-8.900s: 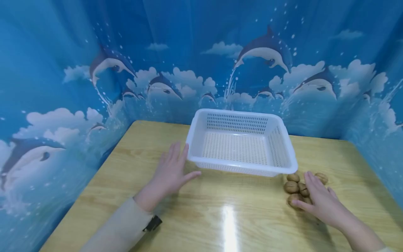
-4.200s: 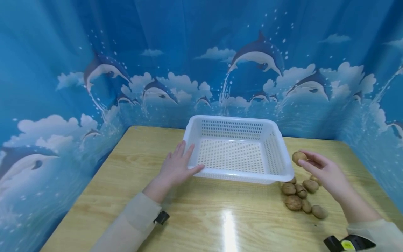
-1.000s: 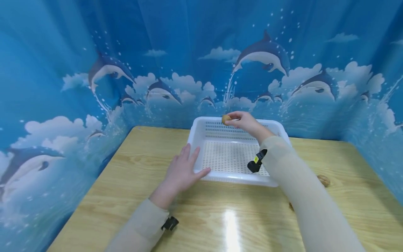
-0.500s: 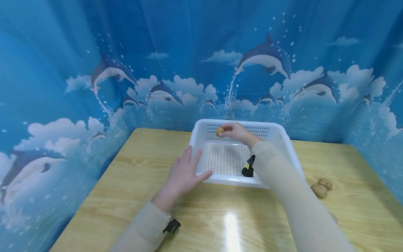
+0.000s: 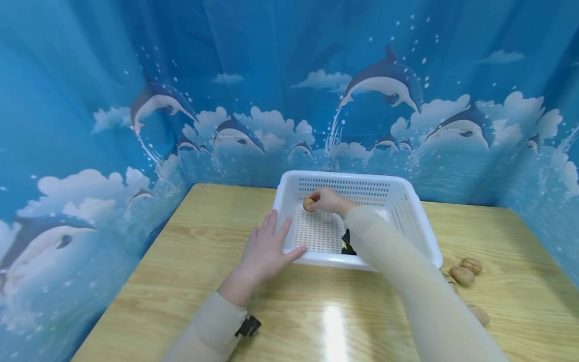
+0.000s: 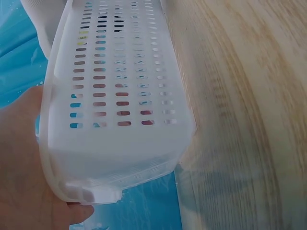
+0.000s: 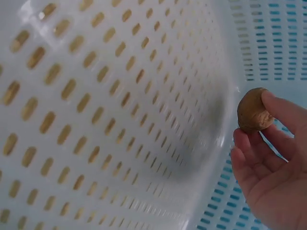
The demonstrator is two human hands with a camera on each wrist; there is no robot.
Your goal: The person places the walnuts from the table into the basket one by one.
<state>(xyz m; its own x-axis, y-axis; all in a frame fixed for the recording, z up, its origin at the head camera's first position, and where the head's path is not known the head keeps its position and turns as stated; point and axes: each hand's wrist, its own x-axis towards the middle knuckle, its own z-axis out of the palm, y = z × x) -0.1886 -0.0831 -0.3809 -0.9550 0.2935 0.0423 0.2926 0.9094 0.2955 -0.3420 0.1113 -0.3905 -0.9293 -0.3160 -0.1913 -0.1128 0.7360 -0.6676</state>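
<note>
A white plastic basket with slotted walls stands on the table. My right hand reaches into it and pinches a walnut between thumb and fingers. In the right wrist view the walnut is held close over the slotted basket floor, near a wall. My left hand lies with straight, spread fingers at the basket's near left corner. The left wrist view has the left hand at the basket rim, partly hidden behind it.
Several walnuts lie on the table to the right of the basket, some hidden behind the right sleeve. A blue dolphin-print curtain rises behind the wooden table.
My right hand has picked up a walnut from the group at the right, carried it left over the basket, and lowered it inside. My left hand has stayed at the basket's left side.
</note>
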